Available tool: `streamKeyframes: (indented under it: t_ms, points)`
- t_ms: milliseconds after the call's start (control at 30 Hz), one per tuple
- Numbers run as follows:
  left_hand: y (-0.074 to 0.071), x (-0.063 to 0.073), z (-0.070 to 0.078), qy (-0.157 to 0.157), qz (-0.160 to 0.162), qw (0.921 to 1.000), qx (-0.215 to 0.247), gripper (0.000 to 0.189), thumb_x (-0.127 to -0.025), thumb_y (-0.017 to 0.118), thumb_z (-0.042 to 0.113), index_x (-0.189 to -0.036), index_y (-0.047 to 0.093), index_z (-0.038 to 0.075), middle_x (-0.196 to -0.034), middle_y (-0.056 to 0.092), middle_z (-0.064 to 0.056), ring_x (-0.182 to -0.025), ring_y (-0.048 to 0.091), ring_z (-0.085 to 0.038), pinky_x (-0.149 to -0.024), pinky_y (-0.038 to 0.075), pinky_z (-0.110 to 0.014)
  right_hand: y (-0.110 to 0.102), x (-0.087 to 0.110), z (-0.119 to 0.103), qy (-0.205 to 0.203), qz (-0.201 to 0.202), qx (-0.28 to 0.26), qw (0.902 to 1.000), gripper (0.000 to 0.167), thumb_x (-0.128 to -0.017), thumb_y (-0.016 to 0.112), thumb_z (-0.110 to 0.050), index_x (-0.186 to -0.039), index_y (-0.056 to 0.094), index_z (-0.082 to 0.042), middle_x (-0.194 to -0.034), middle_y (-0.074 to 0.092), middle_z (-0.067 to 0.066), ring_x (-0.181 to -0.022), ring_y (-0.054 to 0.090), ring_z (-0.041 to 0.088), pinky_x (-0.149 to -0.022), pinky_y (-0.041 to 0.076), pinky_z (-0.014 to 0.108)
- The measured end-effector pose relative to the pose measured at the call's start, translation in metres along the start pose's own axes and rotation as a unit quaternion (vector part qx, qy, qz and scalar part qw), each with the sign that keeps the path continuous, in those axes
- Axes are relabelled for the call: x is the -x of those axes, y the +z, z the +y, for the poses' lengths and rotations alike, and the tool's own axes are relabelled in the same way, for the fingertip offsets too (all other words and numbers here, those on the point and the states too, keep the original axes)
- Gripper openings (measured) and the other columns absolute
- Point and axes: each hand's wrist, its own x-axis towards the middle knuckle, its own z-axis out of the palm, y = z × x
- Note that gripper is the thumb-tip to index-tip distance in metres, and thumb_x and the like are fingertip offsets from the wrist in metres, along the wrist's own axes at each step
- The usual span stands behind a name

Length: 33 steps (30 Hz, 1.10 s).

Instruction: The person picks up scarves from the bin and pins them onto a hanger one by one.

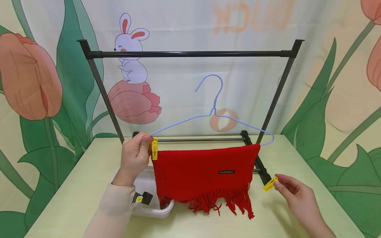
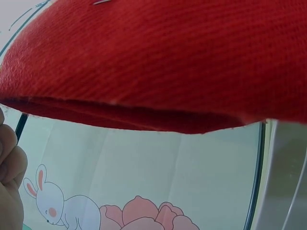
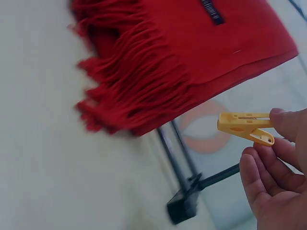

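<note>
A red fringed scarf [image 1: 205, 172] with a small dark label hangs folded over the lower bar of a blue wire hanger [image 1: 181, 122]. My left hand [image 1: 134, 157] grips the hanger's left corner and holds it up in front of the rack. A yellow clothespin [image 1: 154, 149] is clipped at the scarf's upper left corner, beside the left thumb. Off to the right of the scarf, my right hand [image 1: 300, 198] pinches a second yellow clothespin [image 3: 244, 125] between thumb and fingers, apart from the cloth. Part of the left hand [image 2: 10, 167] shows at the left wrist view's edge.
A black garment rack [image 1: 190, 54] stands behind the hanger, its feet on the pale table [image 1: 74, 198]. Below the scarf's left side sits a white bin [image 1: 162, 213] holding a black item with a yellow patch [image 1: 139, 199]. A printed curtain [image 1: 178, 26] hangs behind.
</note>
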Motion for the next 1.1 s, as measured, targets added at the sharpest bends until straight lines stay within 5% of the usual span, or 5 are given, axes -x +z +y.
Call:
streamKeyframes:
  t_ms: [133,367,800,1100]
  points:
    - [0.0,0.0,-0.001,0.001,-0.001,1.0,0.0,0.03,-0.109,0.054,0.014,-0.085,0.058,-0.004,-0.065,0.058,-0.01,-0.058,0.051,-0.01,-0.056,0.051,-0.015,-0.011,-0.008,-0.023,-0.058,0.023,-0.05,0.9968,0.036,-0.102,0.076,-0.013,-0.133,0.07,0.004,-0.104,0.074,-0.027,-0.093,0.069,-0.01,-0.083,0.057,0.009]
    - [-0.001,0.001,-0.002,0.008,0.007,0.9999,0.003,0.036,-0.109,0.054,0.02,-0.083,0.058,-0.004,-0.064,0.057,-0.01,-0.056,0.05,-0.01,-0.053,0.049,-0.015,-0.028,-0.026,-0.07,-0.155,0.062,-0.119,0.9787,0.026,-0.094,0.079,0.005,-0.12,0.076,0.008,-0.1,0.081,-0.019,-0.088,0.074,-0.005,-0.081,0.058,0.01]
    - [0.0,0.0,-0.002,0.014,0.001,0.9998,0.014,0.035,-0.109,0.053,0.02,-0.084,0.058,-0.004,-0.064,0.058,-0.011,-0.057,0.051,-0.009,-0.055,0.052,-0.016,-0.045,-0.054,-0.133,-0.268,0.052,0.023,0.9616,0.018,-0.089,0.084,0.005,-0.107,0.084,-0.002,-0.098,0.075,-0.029,-0.086,0.069,-0.004,-0.074,0.055,0.009]
    - [-0.001,-0.001,-0.002,0.017,0.0,0.9998,0.003,0.036,-0.109,0.053,0.021,-0.085,0.059,-0.004,-0.065,0.059,-0.011,-0.058,0.052,-0.009,-0.056,0.053,-0.016,-0.046,-0.066,-0.139,-0.299,0.032,0.094,0.949,0.022,-0.089,0.085,0.002,-0.103,0.087,-0.014,-0.097,0.077,-0.021,-0.088,0.065,-0.009,-0.075,0.05,0.008]
